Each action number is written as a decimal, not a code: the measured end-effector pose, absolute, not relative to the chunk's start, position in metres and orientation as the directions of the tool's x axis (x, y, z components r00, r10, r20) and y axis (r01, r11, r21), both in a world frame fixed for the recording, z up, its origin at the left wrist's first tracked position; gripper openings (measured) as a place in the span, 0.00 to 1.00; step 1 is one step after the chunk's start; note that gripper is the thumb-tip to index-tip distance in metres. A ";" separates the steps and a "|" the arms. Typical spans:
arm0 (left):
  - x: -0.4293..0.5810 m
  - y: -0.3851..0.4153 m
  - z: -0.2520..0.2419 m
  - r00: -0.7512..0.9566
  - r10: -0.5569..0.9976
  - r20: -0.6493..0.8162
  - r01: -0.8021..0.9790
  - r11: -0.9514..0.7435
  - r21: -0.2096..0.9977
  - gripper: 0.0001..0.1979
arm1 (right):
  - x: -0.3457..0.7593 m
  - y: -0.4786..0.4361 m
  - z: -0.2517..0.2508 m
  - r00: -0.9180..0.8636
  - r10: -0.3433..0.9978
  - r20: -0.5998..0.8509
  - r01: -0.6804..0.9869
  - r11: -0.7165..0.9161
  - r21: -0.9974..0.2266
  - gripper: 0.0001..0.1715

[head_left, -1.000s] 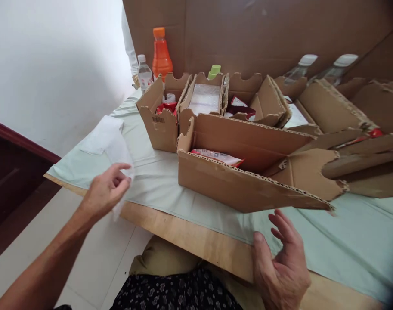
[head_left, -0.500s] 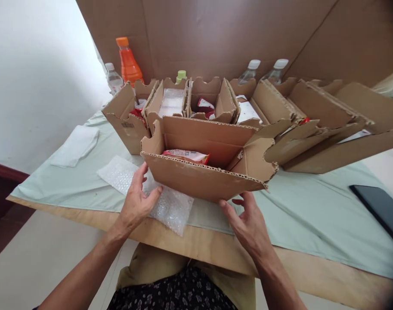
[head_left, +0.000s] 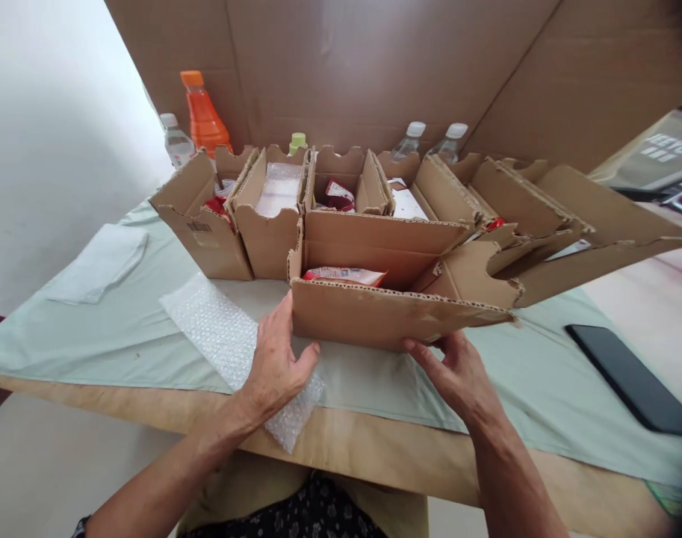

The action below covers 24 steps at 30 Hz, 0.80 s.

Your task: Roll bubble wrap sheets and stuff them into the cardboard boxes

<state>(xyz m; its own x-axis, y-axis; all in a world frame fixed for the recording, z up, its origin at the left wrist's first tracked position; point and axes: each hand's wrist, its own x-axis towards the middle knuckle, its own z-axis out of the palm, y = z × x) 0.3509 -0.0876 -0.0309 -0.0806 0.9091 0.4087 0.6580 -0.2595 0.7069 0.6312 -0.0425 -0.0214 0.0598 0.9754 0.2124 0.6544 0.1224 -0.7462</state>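
Observation:
Between my hands is an open-topped cardboard box (head_left: 368, 317), set lengthwise before the row of other boxes. A red and white packet (head_left: 346, 277) lies inside it, partly hidden by the front wall. My left hand (head_left: 281, 355) is against the box's left end, fingers along the side and thumb in front. At the lower right, my right hand (head_left: 453, 366) holds the bottom edge, thumb at the front, other fingers partly hidden beneath. Under my left hand and wrist lies a sheet of bubble wrap (head_left: 220, 329).
Several cardboard boxes (head_left: 220, 250) with goods inside line the back. Behind them stand an orange bottle (head_left: 205, 119) and clear bottles (head_left: 411, 142). Folded white sheets (head_left: 102, 261) lie left, a black phone (head_left: 632, 377) right, on the pale green cloth (head_left: 520, 396).
The box between my hands has shifted right relative to the back row, and both hands have gone with it. My left hand has closed in on its left end. The view has turned slightly.

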 end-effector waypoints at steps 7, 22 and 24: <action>0.286 -0.112 -0.035 -0.061 0.896 0.439 0.797 -0.221 0.561 0.32 | 0.631 -0.091 -0.033 0.170 0.937 0.304 0.739 0.083 -0.669 0.31; 0.226 -0.169 -0.053 -0.179 0.883 0.434 0.864 -0.070 0.498 0.13 | 0.493 -0.124 -0.054 -0.436 0.774 0.460 0.719 0.606 -0.339 0.15; 0.219 -0.172 -0.052 -0.206 0.878 0.433 0.862 -0.047 0.505 0.14 | 0.506 -0.129 -0.050 -0.395 0.802 0.448 0.660 0.587 -0.469 0.14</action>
<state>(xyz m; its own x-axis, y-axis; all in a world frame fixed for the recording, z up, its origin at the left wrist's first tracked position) 0.2193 -0.1721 -0.0517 -0.2062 0.8777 0.4326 0.8617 -0.0466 0.5053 0.5065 -0.1289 -0.0502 -0.3945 0.8021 0.4484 0.6599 0.5869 -0.4692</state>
